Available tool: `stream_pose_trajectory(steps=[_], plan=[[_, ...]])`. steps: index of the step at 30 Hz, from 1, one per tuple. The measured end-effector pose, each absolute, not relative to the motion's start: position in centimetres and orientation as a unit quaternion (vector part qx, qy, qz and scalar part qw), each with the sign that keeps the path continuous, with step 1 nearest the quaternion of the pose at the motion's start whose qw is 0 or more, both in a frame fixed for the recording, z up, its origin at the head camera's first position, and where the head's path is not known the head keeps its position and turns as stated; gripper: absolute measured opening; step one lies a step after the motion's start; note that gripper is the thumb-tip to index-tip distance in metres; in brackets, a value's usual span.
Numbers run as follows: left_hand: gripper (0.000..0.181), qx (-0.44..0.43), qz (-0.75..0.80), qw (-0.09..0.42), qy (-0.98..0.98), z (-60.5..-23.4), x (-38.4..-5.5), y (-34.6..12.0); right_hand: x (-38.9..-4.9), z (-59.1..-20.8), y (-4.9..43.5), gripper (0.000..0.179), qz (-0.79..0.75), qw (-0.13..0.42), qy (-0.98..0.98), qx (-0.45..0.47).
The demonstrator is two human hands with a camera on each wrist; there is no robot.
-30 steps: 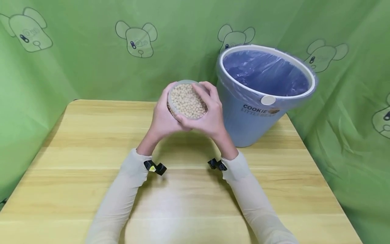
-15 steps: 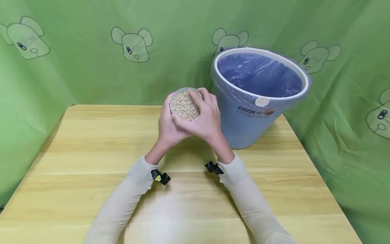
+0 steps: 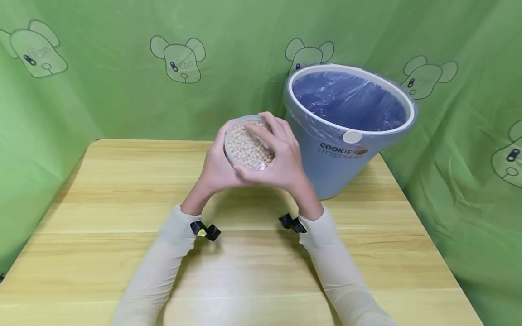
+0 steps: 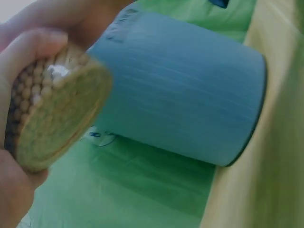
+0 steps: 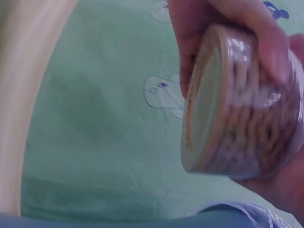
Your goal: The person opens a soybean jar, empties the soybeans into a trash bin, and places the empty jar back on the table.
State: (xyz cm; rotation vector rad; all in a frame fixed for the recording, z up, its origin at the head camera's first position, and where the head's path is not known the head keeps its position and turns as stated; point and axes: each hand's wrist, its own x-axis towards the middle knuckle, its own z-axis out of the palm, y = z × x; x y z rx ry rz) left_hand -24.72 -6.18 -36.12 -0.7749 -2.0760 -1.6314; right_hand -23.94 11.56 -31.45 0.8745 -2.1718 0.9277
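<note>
Both hands hold a clear round jar (image 3: 249,144) up over the far part of the table. Small round beige beans or beads fill it. My left hand (image 3: 218,164) wraps the jar's left side, and my right hand (image 3: 283,158) grips its right side, with fingers over the top face. In the left wrist view, the jar's flat translucent base (image 4: 66,121) shows, tilted. The right wrist view catches the jar (image 5: 251,104) on its side, the beans packed against its wall. Just right of the hands stands a blue trash can (image 3: 328,170).
A thin clear bag (image 3: 338,97) lines the can inside its white rim (image 3: 352,68). The wood-grain table (image 3: 142,199) reaches to a green curtain (image 3: 228,68) printed with cartoon heads, which hangs at the back and both sides.
Half a second ago the wrists drew closer together; now they have spread apart again. The jar has turned slightly in the hands, and the head view has tipped up a little since the first frame.
</note>
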Motion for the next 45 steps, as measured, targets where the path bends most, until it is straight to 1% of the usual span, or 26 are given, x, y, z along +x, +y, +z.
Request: stream_pose_trajectory(steps=[2,4,8,10,11,12,14,17,21,24,28,32,37,45], plan=[[0.122,-0.307,-0.596,0.153,-0.726,-35.9,-24.9,-6.8,-23.8,-31.1,12.1,0.081,0.35,0.287,-0.817,0.357],[0.121,-0.343,-0.61,0.115,-0.705,-35.9,-25.1,-7.3,-23.8,-30.9,12.7,0.08,0.36,0.255,-0.81,0.386],[0.121,-0.404,-0.647,0.019,-0.646,-36.3,-25.5,-7.8,-24.1,-30.6,13.6,0.077,0.445,0.154,-0.759,0.449],[0.121,-0.42,-0.656,-0.006,-0.627,-36.3,-25.5,-7.6,-24.2,-30.5,14.0,0.077,0.479,0.123,-0.735,0.465],[0.12,-0.422,-0.658,-0.012,-0.623,-36.3,-25.5,-7.5,-24.2,-30.4,14.2,0.077,0.484,0.117,-0.731,0.467],[0.119,-0.423,-0.66,-0.011,-0.621,-36.2,-25.4,-7.3,-24.1,-30.3,14.3,0.076,0.483,0.115,-0.732,0.467],[0.116,-0.416,-0.657,0.005,-0.629,-36.1,-25.4,-7.2,-24.0,-30.1,14.5,0.074,0.451,0.13,-0.757,0.455],[0.118,-0.4,-0.656,0.025,-0.64,-36.1,-25.5,-7.2,-23.9,-30.1,14.5,0.073,0.407,0.138,-0.792,0.434],[0.12,-0.385,-0.653,0.041,-0.65,-36.5,-25.7,-7.4,-24.1,-30.4,14.1,0.076,0.399,0.142,-0.805,0.416],[0.12,-0.374,-0.656,0.051,-0.653,-36.7,-25.7,-7.5,-24.4,-30.8,13.8,0.078,0.423,0.16,-0.793,0.408],[0.118,-0.35,-0.662,0.067,-0.66,-36.7,-25.8,-7.7,-25.4,-31.3,13.5,0.08,0.491,0.183,-0.751,0.402],[0.115,-0.328,-0.672,0.075,-0.66,-36.4,-25.9,-7.8,-26.3,-31.7,13.6,0.088,0.547,0.19,-0.708,0.405],[0.115,-0.325,-0.681,0.094,-0.65,-36.0,-26.0,-8.2,-26.7,-31.9,13.5,0.1,0.593,0.176,-0.68,0.394],[0.115,-0.31,-0.682,0.118,-0.652,-35.2,-26.2,-9.2,-26.7,-31.8,13.1,0.105,0.694,0.112,-0.624,0.341]])
